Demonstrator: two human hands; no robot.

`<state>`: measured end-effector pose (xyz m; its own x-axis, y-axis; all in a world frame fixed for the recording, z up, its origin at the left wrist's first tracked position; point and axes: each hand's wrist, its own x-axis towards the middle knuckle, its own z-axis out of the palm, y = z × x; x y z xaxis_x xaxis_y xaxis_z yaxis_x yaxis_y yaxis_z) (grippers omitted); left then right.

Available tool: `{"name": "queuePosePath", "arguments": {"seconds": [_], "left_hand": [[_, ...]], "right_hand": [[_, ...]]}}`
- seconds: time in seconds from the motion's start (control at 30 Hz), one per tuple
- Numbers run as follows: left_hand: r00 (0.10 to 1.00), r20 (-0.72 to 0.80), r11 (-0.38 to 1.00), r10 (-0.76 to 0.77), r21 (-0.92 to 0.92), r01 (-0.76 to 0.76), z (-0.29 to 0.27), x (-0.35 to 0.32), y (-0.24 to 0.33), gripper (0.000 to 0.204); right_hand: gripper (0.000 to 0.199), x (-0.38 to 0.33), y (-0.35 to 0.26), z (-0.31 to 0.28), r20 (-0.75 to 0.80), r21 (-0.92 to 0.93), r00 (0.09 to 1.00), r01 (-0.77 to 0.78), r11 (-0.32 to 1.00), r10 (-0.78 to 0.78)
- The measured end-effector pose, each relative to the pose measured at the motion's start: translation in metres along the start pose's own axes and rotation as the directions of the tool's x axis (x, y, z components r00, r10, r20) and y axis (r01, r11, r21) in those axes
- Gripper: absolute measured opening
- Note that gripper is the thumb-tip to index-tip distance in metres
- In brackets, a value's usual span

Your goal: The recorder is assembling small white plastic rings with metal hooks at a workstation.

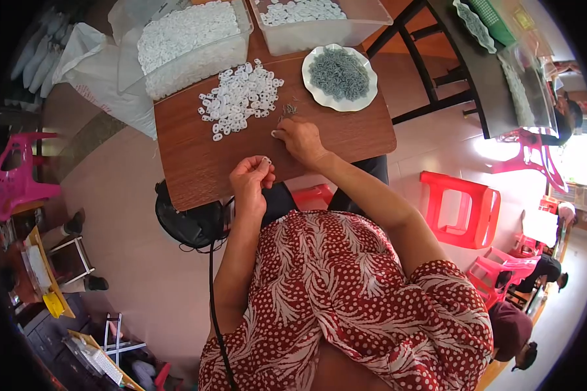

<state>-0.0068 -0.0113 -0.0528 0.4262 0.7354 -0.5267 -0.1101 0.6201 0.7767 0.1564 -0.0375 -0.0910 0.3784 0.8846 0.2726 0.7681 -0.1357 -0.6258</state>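
My left hand (249, 184) is over the near edge of the brown wooden tabletop. Its thumb and fingertips pinch a small white plastic piece that mostly hides behind them. Further forward, my right hand (301, 138) rests low over the table with its fingers bent; what they hold, if anything, is hidden. Just beyond those fingertips lies a small scatter of tiny metal parts (291, 109). A loose heap of white oval plastic pieces with holes (240, 98) spreads to the left. On the right stands a scalloped white plate (319, 98) full of small grey metal parts (340, 73).
Two clear bins (205, 64) (326, 39) of white pieces stand along the far edge. A white sack (101, 98) leans at the left. To the right are a red stool (460, 210) and a dark table (466, 62). A black cable (211, 287) hangs beside my left arm.
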Motion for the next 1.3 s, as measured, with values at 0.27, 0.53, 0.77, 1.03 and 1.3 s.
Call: {"name": "queuePosePath", "arguments": {"seconds": [0.27, 0.53, 0.77, 1.03, 1.3], "left_hand": [[0.999, -0.022, 1.0, -0.024, -0.014, 0.024, 0.002, -0.001, -0.001, 0.009], [0.999, -0.033, 1.0, -0.019, 0.004, 0.019, 0.001, -0.004, 0.005, 0.009], [0.999, -0.044, 1.0, 0.0, 0.022, 0.001, 0.007, -0.005, 0.01, 0.009], [0.999, -0.029, 0.999, -0.024, 0.023, 0.025, 0.019, 0.0, 0.009, 0.01], [0.996, -0.03, 0.995, -0.086, 0.046, 0.087, 0.035, 0.014, 0.004, 0.009]], "right_hand": [[0.006, 0.011, 0.01, -0.005, -0.183, -0.099, 0.981, 0.047, 0.994, -0.064], [0.009, 0.03, 0.012, 0.0, 0.044, -0.324, 0.935, 0.346, 0.881, -0.351], [0.01, 0.032, 0.012, -0.01, 0.039, -0.285, 0.937, 0.342, 0.895, -0.346], [0.017, 0.007, 0.029, -0.034, -0.148, -0.201, 0.982, 0.088, 0.976, -0.119], [0.019, 0.025, 0.033, -0.025, -0.041, -0.356, 0.999, 0.007, 0.935, -0.023]]}}
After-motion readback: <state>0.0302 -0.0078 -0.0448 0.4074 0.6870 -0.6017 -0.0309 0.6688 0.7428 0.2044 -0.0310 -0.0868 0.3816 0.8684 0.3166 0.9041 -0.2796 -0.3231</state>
